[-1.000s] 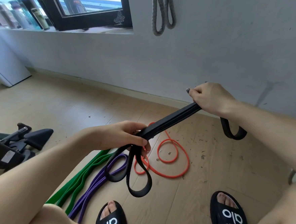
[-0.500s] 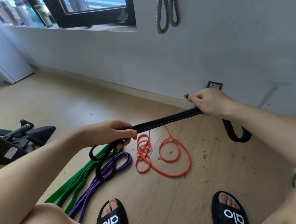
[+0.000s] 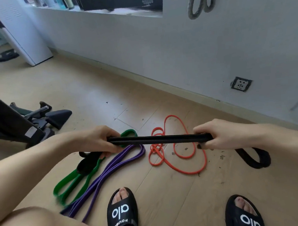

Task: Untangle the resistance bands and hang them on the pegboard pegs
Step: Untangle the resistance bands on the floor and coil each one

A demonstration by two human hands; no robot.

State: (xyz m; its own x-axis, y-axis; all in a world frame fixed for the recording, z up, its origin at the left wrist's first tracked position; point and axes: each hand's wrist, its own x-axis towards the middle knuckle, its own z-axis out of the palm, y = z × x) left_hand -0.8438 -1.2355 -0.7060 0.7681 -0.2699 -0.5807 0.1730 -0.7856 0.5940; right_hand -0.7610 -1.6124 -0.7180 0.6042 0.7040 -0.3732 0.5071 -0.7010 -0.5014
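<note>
left hand point(image 3: 101, 142) + right hand point(image 3: 215, 136) clenched on black band point(image 3: 157, 140), frame centre | left loop end blurred, maybe twisted

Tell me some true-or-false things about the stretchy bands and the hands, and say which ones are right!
1. Both hands grip the black band: the left hand and the right hand. True.
2. The orange band hangs on the wall. False: it lies looped on the floor.
3. The green band lies beside the purple band. True.
4. The person is barefoot. False: black slippers are on.
5. A grey band hangs on the wall. True.
</note>
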